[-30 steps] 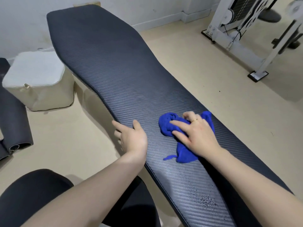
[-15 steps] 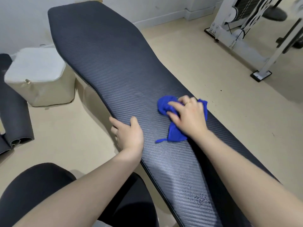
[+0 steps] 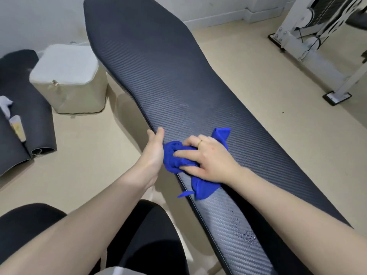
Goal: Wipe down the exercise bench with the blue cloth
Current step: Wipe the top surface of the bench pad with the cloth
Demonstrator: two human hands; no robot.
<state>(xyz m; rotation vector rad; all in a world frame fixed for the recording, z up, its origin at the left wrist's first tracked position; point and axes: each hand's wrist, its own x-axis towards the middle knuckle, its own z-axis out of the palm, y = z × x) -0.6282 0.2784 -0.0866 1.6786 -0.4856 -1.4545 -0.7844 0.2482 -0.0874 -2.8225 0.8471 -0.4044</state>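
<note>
The long black exercise bench (image 3: 178,80) with a woven texture runs from near right to far left. A crumpled blue cloth (image 3: 174,157) lies on its left edge, pressed down by my right hand (image 3: 208,161), which wears a gold ring. My left hand (image 3: 154,150) grips the bench's left edge, its thumb on top, touching the cloth. Small wet droplets (image 3: 244,235) speckle the near part of the pad.
A beige box-shaped pouf (image 3: 69,80) stands on the floor left of the bench. Rolled black mats (image 3: 23,120) lie at far left. A white gym machine frame (image 3: 321,36) stands at upper right. My dark-clothed knees (image 3: 139,235) are at the bottom.
My right hand has slid the cloth leftwards to the bench's left edge, against my left hand. My left hand stays on the edge, now turned more on its side.
</note>
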